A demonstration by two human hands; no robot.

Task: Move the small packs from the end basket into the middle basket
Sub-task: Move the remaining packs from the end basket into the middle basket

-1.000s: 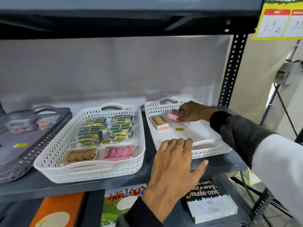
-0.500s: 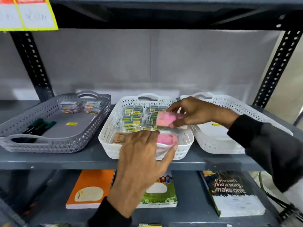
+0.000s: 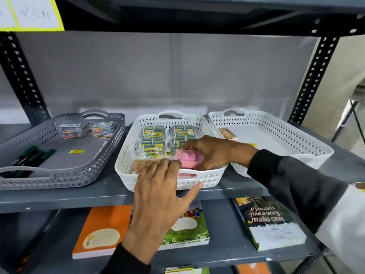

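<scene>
Three baskets stand on a grey shelf. My right hand holds a small pink pack low inside the front right of the white middle basket, just above another pink pack lying there. My left hand rests flat on that basket's front rim, fingers spread, holding nothing. A tan pack lies at the basket's front left, and blue-yellow packs fill its back. The white end basket on the right holds one small tan pack near its back left.
A grey basket on the left holds dark markers and colourful packs. Books lie on the shelf below: an orange one, a green one and a dark one. Black perforated uprights frame the shelf.
My right hand carried the pink pack from the end basket leftwards and lowered it into the middle basket. My left hand shifted from the end basket's rim to the middle basket's rim.
</scene>
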